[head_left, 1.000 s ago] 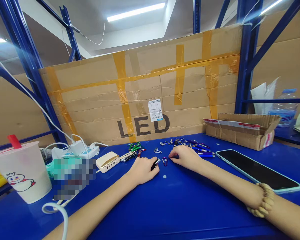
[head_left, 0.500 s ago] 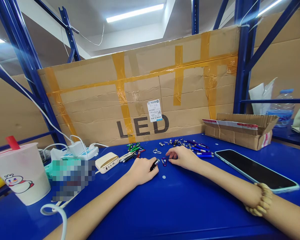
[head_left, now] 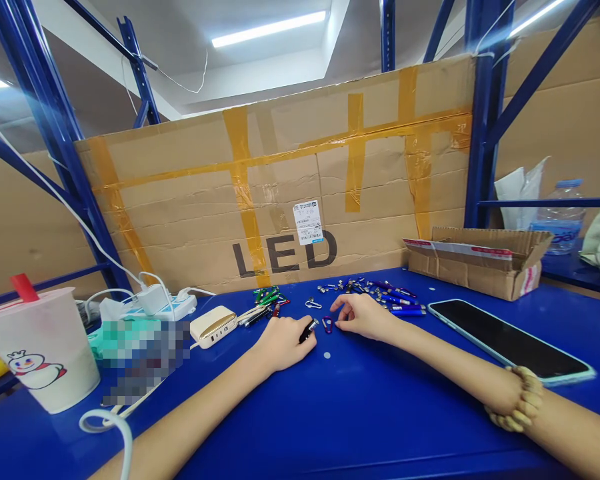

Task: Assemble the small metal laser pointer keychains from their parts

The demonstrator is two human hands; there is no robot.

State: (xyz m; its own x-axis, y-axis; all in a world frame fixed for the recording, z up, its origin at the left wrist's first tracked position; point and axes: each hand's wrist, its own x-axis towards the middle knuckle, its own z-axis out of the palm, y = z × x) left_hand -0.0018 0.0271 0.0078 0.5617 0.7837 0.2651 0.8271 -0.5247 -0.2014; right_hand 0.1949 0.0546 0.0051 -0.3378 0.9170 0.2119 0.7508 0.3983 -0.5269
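Note:
My left hand (head_left: pixel 286 343) rests on the blue tabletop, its fingers closed around a small black cylinder with a silver end (head_left: pixel 309 330). The silver tip sticks out toward the right. A purple carabiner clip (head_left: pixel 327 325) lies between my two hands. Just right of it, my right hand (head_left: pixel 363 317) is bent over the table with thumb and fingers apart, and nothing shows between them. Behind them lies a silver clip (head_left: pixel 313 303). Past my right hand spreads a pile of blue cylinders and small metal parts (head_left: pixel 403 301), partly hidden by that hand.
Green, red and black pieces (head_left: pixel 267 299) lie left of centre beside a white and gold power bank (head_left: pixel 214 327). A drink cup (head_left: pixel 55 373), cables and a power strip (head_left: pixel 177 307) occupy the left. At right are a phone (head_left: pixel 505 340) and an open cardboard box (head_left: pixel 460 267).
The view has shifted very slightly. Both hands stay in nearly the same place, the left still holding the black cylinder.

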